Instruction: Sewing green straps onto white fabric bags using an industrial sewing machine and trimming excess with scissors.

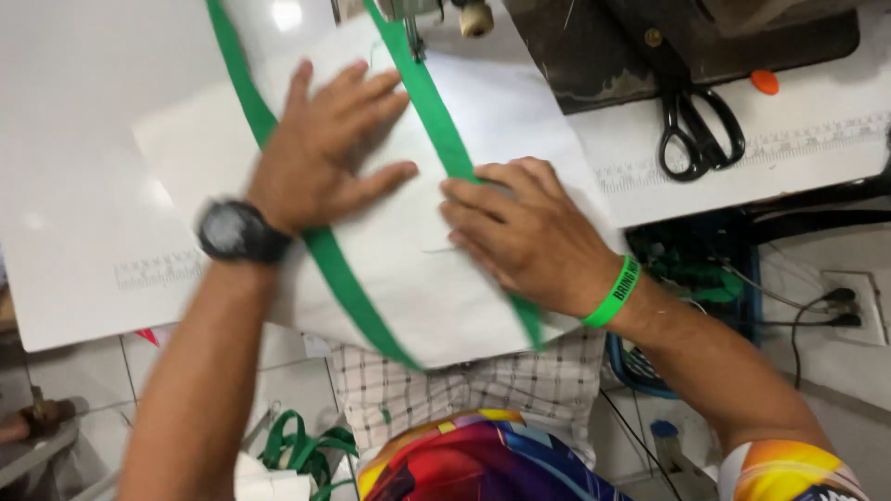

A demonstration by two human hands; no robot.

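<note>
A white fabric panel (418,269) with two green straps lies on the white sewing table (83,167). My left hand (320,153), with a black watch on the wrist, presses flat on the panel over the left green strap (348,288). My right hand (524,227), wearing a green wristband, rests flat on the panel beside the right green strap (432,107). That strap runs up under the sewing machine's presser foot (413,32) at the top edge. Both hands have fingers spread and grip nothing.
Black scissors (696,125) lie on the table at the right, near an orange knob (765,82). A blue basket (691,278) with green material stands under the table's right end. More green strap (302,450) lies on the floor. A wall socket (849,306) holds plugs.
</note>
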